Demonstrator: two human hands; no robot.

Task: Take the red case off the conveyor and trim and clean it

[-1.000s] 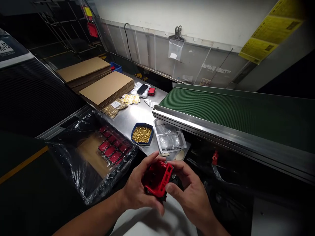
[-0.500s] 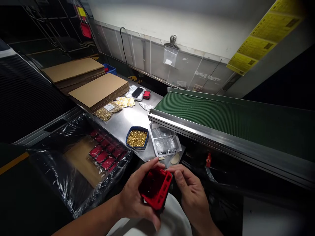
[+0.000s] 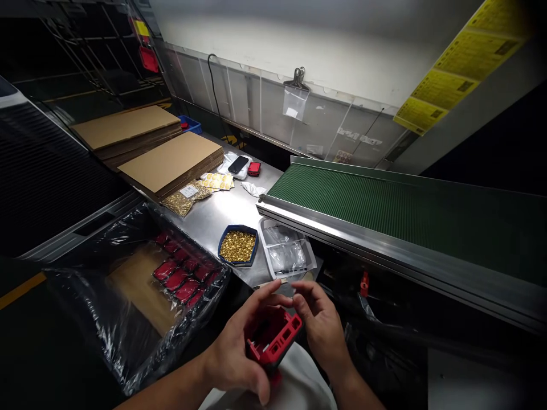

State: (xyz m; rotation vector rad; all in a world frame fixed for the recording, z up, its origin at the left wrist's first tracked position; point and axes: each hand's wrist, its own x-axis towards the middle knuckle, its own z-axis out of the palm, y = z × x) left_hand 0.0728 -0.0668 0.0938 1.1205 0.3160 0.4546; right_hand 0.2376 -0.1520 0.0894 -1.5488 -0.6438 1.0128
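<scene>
Low in the middle, my left hand (image 3: 233, 347) is wrapped round a red plastic housing (image 3: 282, 343) with a dark lower side. The housing is tilted, with its hollow upward and a row of rectangular cutouts along its right edge. Just right of it, my right hand (image 3: 323, 330) has thumb and forefinger pinched together close to my left fingertips. Anything in that pinch is too small to make out. Beyond my hands stands a dark blue tray (image 3: 220, 253) of small brass-coloured pieces (image 3: 238, 245). Beside it is a white tray (image 3: 268, 256) with clear plastic bags (image 3: 288, 253).
At left, a plastic-lined box (image 3: 106, 364) holds several red parts (image 3: 176, 279). Cardboard stacks (image 3: 171, 159), a bag of brass pieces (image 3: 182, 199), a phone (image 3: 238, 164) and a red part (image 3: 254, 168) lie on the metal table (image 3: 209, 213). A green conveyor (image 3: 342, 193) runs right.
The red housing has tipped so that its cutout edge faces me more. My right hand has moved slightly left and its thumb has closed toward the forefinger near my left fingertips.
</scene>
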